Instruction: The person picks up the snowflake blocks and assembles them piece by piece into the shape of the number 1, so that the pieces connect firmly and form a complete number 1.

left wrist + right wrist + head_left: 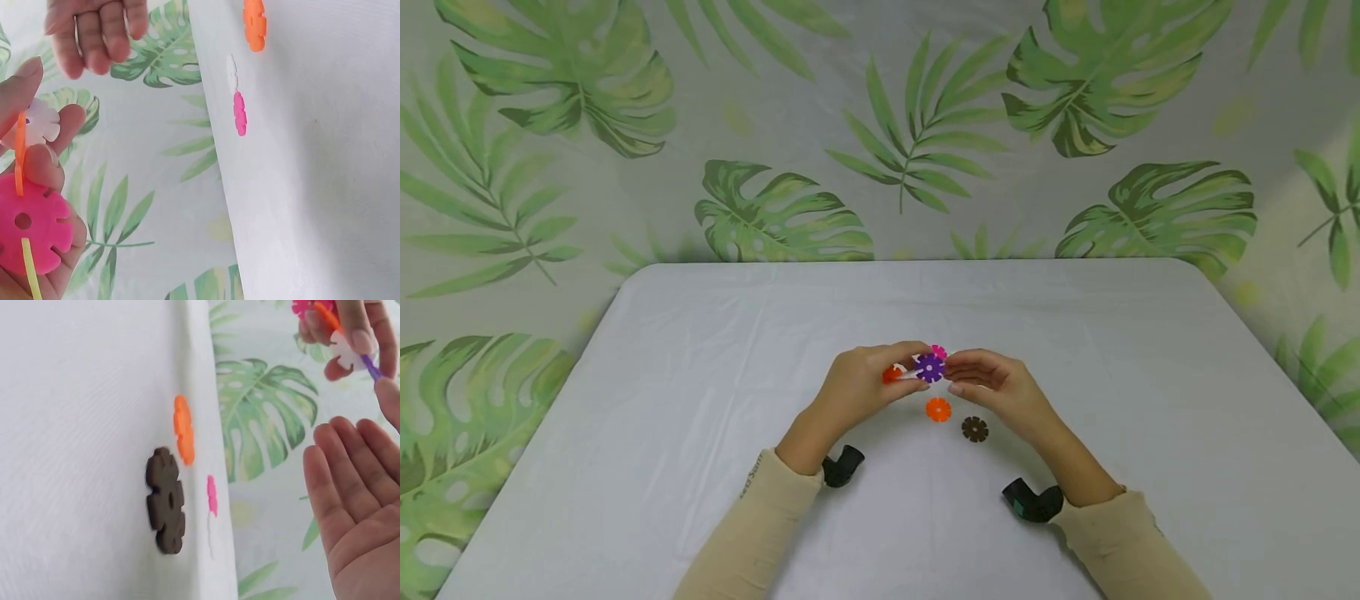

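Note:
My left hand point(868, 375) grips a joined chain of notched plastic discs. In the left wrist view the chain shows a pink disc point(47, 219), a yellow disc point(30, 269) seen edge-on, an orange disc point(20, 156) and a white disc point(44, 128) between fingers and thumb. At its right end sits a purple disc point(929, 368). Beside that, my right hand point(1000, 379) has its fingers extended, the thumb close to the purple edge; whether it touches I cannot tell. Below on the table lie a loose orange disc point(937, 409) and a brown disc point(975, 429).
On the white-covered table point(715, 333), a loose pink disc point(212, 495) lies beside a loose white disc point(211, 536). Black devices point(844, 467) are worn at both wrists. A leaf-patterned cloth point(925, 125) hangs behind the table.

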A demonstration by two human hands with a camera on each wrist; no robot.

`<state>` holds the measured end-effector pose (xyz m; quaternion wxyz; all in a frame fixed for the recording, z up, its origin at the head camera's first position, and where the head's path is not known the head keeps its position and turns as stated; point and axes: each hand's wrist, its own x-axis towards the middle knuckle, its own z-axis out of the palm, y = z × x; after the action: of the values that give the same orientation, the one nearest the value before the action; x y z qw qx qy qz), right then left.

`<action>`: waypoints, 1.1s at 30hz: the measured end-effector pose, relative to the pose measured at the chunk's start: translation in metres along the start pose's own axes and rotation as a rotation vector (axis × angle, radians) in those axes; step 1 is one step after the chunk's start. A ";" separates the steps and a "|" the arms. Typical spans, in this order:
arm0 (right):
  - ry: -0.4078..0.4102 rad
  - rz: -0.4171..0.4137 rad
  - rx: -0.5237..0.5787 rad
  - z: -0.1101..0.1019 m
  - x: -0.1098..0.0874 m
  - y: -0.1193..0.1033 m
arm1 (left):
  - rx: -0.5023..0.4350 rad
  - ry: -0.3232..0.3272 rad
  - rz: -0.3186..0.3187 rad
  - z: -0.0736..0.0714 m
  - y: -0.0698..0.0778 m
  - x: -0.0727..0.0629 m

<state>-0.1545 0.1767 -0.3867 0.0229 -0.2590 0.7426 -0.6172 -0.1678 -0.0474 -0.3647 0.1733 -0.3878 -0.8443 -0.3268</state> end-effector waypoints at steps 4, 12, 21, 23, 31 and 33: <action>-0.059 0.044 -0.124 -0.002 0.000 0.008 | 0.009 0.014 -0.003 -0.002 -0.001 0.000; -0.142 0.096 -0.139 -0.005 0.000 0.023 | 0.031 0.035 0.014 -0.002 -0.004 0.000; -0.200 0.143 -0.213 -0.003 -0.002 0.033 | 0.043 0.050 0.029 -0.003 -0.005 0.000; -0.210 0.160 -0.249 -0.002 -0.002 0.035 | 0.041 0.050 0.028 -0.003 -0.005 0.000; -0.240 0.201 -0.304 0.001 -0.004 0.038 | 0.023 0.052 0.029 -0.004 -0.006 0.000; -0.244 0.208 -0.305 0.002 -0.003 0.038 | 0.024 0.051 0.025 -0.004 -0.006 -0.001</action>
<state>-0.1647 0.1804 -0.4235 0.1366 -0.2541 0.8419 -0.4560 -0.1718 -0.0531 -0.3647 0.2034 -0.3880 -0.8384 -0.3244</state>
